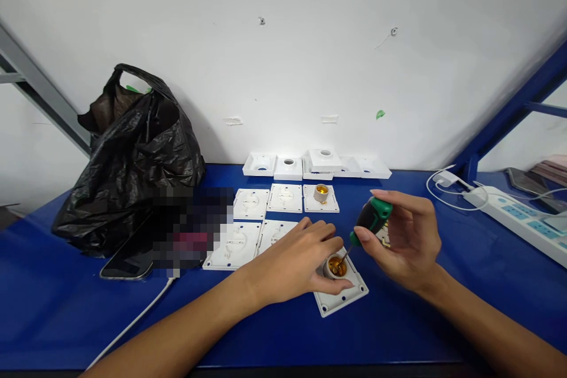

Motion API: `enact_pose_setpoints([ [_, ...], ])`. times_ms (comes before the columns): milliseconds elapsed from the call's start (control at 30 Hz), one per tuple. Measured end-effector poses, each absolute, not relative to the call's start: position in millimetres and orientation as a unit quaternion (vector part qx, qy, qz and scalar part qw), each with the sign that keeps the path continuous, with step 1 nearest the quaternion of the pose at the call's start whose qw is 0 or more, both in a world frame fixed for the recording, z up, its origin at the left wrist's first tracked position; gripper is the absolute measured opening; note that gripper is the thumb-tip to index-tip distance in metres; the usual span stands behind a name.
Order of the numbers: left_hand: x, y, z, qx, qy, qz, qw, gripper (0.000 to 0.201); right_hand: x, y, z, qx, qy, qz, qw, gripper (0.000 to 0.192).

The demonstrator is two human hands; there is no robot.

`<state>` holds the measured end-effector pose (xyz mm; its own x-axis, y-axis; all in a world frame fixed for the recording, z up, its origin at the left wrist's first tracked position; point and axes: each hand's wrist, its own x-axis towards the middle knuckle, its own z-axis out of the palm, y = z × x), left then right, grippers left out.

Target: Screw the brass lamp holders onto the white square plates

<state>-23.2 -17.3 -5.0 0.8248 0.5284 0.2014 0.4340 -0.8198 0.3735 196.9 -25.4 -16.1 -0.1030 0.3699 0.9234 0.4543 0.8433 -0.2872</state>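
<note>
White plastic makes up the square lamp holder (343, 295), which lies tilted near the front of the blue table (398, 331); a short round socket rises from its middle with a brass insert showing inside, and small holes mark its corners. The left hand (296, 263) lies over the plate, its fingers curled about the socket and thumb pressed on the plate's near side. The right hand (405, 239) pinches a screwdriver (370, 221) by its green and black handle, fingers closed round it, with the thin shaft slanting down into the brass of the socket. Behind lie more white plates (266, 215) in rows, one carrying its own socket. A black plastic bag (133, 153) stands at the left, a power strip (522, 218) at the right.
</note>
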Motion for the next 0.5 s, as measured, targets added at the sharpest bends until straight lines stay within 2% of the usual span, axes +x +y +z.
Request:
enact_pose_setpoints([
  [500,-21.7,-18.2,-4.2,0.945,0.259,0.147,0.132,0.04,201.5,-25.4,-20.7,-0.259,-0.753,-0.084,0.599,0.078],
])
